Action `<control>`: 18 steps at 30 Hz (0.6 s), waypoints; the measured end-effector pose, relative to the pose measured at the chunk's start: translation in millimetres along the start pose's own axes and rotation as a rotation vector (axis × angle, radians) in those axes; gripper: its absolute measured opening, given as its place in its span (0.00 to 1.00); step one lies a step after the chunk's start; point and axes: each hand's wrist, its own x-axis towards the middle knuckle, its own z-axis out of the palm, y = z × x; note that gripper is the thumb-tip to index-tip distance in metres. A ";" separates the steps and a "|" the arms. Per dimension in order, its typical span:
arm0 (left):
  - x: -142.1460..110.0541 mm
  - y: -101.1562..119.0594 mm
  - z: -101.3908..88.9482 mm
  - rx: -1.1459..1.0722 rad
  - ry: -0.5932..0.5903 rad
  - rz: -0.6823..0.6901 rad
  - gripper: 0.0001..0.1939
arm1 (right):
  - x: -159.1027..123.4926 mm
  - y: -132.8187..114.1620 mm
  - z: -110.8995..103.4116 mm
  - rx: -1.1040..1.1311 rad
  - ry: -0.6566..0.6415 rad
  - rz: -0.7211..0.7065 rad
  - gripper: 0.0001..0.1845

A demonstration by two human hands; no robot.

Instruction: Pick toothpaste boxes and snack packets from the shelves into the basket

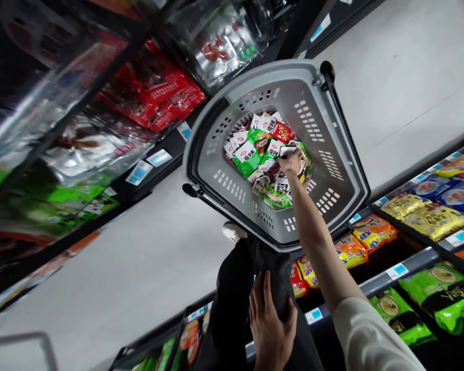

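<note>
A grey plastic shopping basket [334, 129] with a black handle stands on the pale floor, partly filled with several small snack packets [247, 154] in white, green and red. My right hand [292, 164] reaches down into the basket from the lower right in a cream sleeve. Its fingers are pinched on a small white packet [288, 151] at the top of the pile. My left hand [270, 324] lies flat, fingers stretched out, on my black trouser leg [235, 288] at the bottom centre, holding nothing.
The aisle is narrow. Shelves on the left hold red packets [154, 93] and silver and green bags. Shelves on the right carry yellow bags [421, 211], orange bags [371, 232] and green packs [441, 288]. My pale shoe [234, 232] sits beside the basket.
</note>
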 end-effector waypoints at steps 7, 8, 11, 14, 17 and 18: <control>-0.9 -0.7 2.8 0.036 0.003 0.010 0.36 | -36.3 -30.1 -13.0 -0.011 -0.024 -0.417 0.37; -1.0 -0.5 2.8 0.043 0.005 0.012 0.36 | -31.2 -37.5 -13.6 -0.022 -0.034 -0.456 0.36; -0.9 -0.7 3.3 0.053 0.009 0.015 0.36 | 0.0 -59.2 -7.7 -0.052 -0.039 -0.515 0.36; -0.1 -3.4 5.2 0.051 0.010 0.013 0.37 | 35.2 -72.6 5.8 -0.094 -0.047 -0.545 0.39; 0.7 -6.5 7.9 0.039 0.012 0.005 0.39 | 55.1 -72.8 17.9 -0.153 -0.111 -0.538 0.40; 0.8 -6.8 8.6 0.034 0.014 0.005 0.39 | 58.0 -70.7 20.3 -0.161 -0.131 -0.540 0.40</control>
